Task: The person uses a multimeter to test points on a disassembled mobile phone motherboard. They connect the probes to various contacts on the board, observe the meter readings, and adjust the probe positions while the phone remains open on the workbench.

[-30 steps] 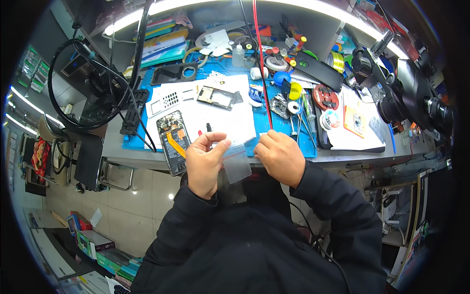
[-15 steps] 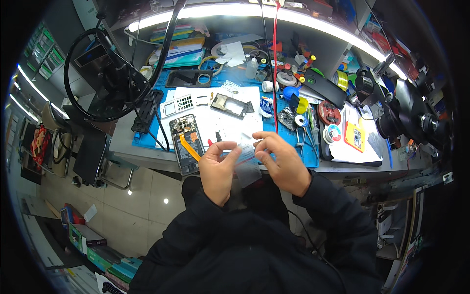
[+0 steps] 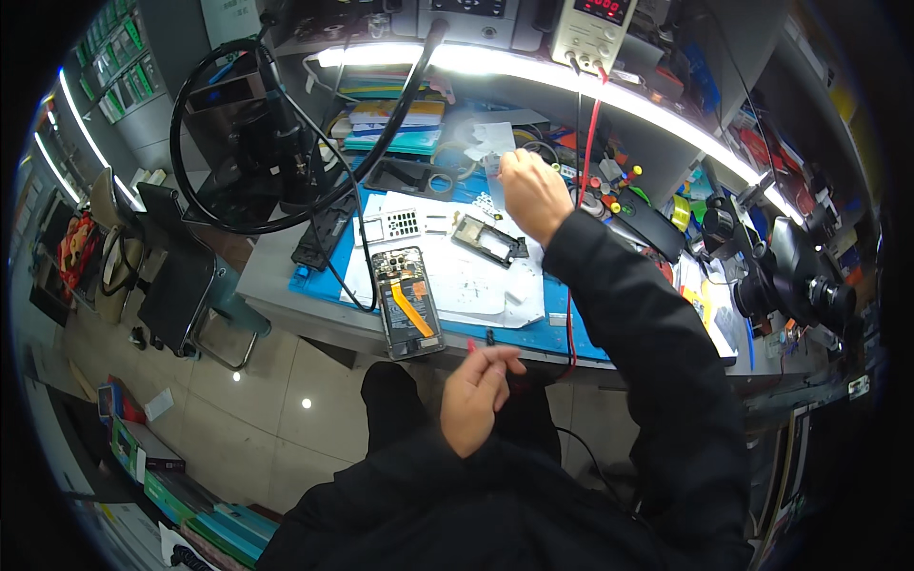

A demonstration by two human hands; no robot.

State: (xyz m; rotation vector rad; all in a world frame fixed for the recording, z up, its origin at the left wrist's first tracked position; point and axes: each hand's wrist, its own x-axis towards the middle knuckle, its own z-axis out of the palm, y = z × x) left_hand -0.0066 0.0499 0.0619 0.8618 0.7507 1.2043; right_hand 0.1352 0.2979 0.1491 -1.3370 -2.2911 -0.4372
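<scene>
My right hand reaches over the back of the bench, pinched on a clear plastic bag. My left hand is low in front of the bench edge, fingers curled and thumb against them; whatever they may hold is too small to make out. Just beyond it are small red and black pieces. A disassembled phone with an orange flex cable lies at the front of the white paper, a metal frame and a white keypad part farther back.
The blue mat runs beneath the paper. A power supply hangs red and black leads down beside my right arm. A looped black cable hangs left, a microscope stands right, and tape rolls and tools crowd the back. A chair is at left.
My right hand has moved up and away with the plastic bag, which has left my left hand. My left hand has dropped toward my body. The view has shifted, showing more upper shelf.
</scene>
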